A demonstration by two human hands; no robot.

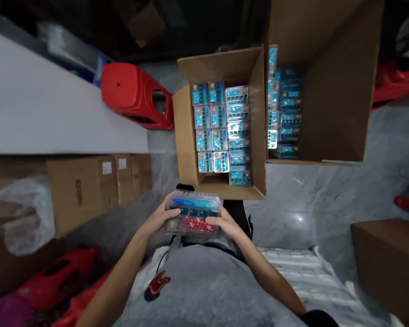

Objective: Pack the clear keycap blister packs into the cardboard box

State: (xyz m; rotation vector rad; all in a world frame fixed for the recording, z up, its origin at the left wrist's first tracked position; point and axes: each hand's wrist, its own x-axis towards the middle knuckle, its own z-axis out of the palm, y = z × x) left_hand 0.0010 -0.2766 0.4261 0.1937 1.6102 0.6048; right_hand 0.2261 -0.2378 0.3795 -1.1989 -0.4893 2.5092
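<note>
Both my hands hold one clear plastic pack [193, 211] with blue and red contents, just above my lap. My left hand [158, 218] grips its left end with fingers curled round it. My right hand [225, 224] grips its right end the same way. Just beyond the pack stands an open cardboard box [187, 136] filled with rows of similar blue packs [221, 131]. A larger open cardboard box [337, 91] to its right holds a stack of the same packs [282, 113] along its left wall.
A red plastic stool [136, 95] lies tipped beside a white table [47, 104] at left. Closed cartons [98, 186] sit under the table, and another brown box [388, 263] stands at lower right. Red items [54, 281] lie at lower left. The floor is grey marble.
</note>
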